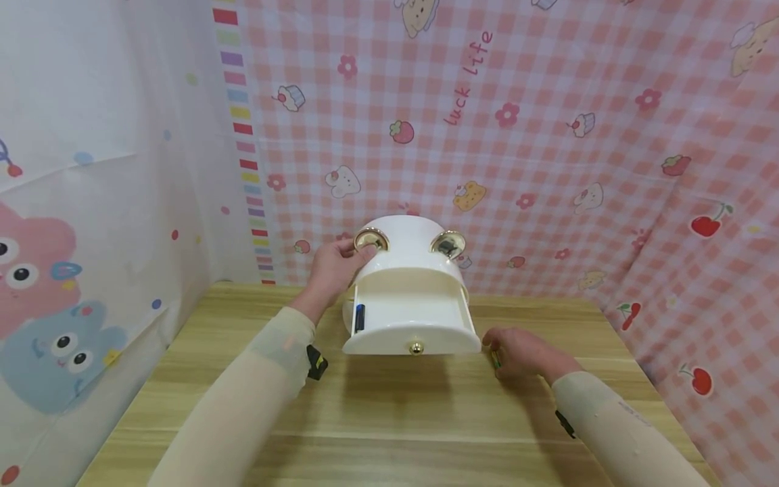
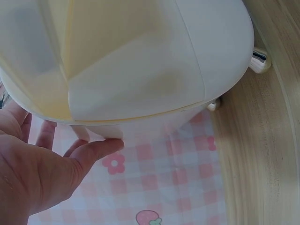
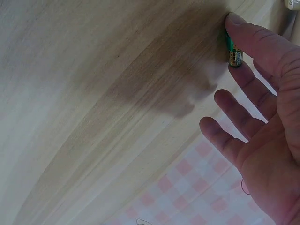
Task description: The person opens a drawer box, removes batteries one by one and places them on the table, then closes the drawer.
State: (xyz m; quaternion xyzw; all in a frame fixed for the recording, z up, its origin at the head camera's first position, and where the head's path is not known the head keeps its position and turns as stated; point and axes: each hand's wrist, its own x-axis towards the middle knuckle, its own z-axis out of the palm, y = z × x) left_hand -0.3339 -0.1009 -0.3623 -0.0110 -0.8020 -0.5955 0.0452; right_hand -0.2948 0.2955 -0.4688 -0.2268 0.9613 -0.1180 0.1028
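Observation:
A white drawer box (image 1: pixel 409 247) with two round gold-rimmed pieces on top stands toward the back of the table. Its drawer (image 1: pixel 411 338) is pulled out, with a gold knob (image 1: pixel 416 348) in front. Inside, along the left wall, lies a dark battery (image 1: pixel 360 317) with a blue end. My left hand (image 1: pixel 335 270) grips the box by the left gold-rimmed piece (image 1: pixel 372 238), thumb in front; some of its fingers are hidden. Right of the drawer front, my right hand (image 1: pixel 517 352) pinches a green battery (image 3: pixel 234 52) between thumb and index finger, other fingers spread.
The box stands on small gold feet (image 2: pixel 260 61) on a wooden table (image 1: pixel 389 426). A pink checked cloth (image 1: pixel 438 149) hangs close behind and along the right. A white printed cloth (image 1: pixel 152 223) hangs on the left.

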